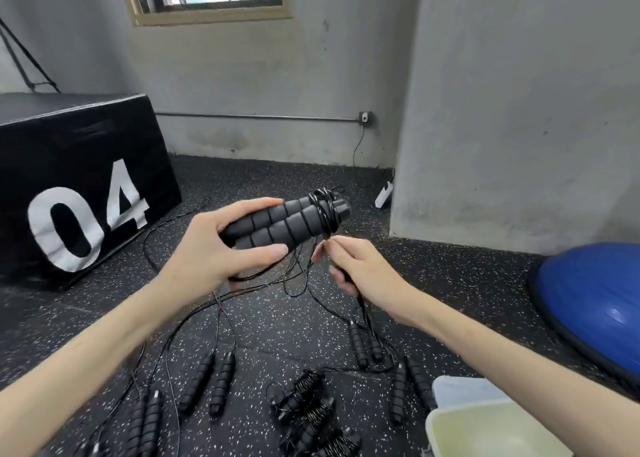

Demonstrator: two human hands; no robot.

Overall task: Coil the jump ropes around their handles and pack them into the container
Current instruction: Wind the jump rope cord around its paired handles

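The person's left hand [221, 245] grips a pair of black ribbed foam jump-rope handles [277, 226], held side by side above the dark speckled rubber floor [263, 179], fingers over the top and thumb beneath. A few turns of thin black cord [325, 211] are wound round the far end of these handles. The right hand [360, 269] is just beside and below that wound end, fingers curled, pinching the free length of the cord, which trails down to the floor.

Taking the held handles as landmark: well below them, towards the person, two coiled rope bundles [308, 408] lie on the floor. Left of these bundles are loose pairs of black handles [211, 384] with cord uncoiled; another loose group [363, 342] lies below the right hand. At lower right of the landmark, partly behind the right forearm, stands a translucent pale plastic container [485, 425]; its contents cannot be made out. To the left of the landmark sits a black padded box marked "04" in white [79, 179]. To the far right, a blue dome-shaped balance trainer [595, 304] rests against the grey wall [519, 110].
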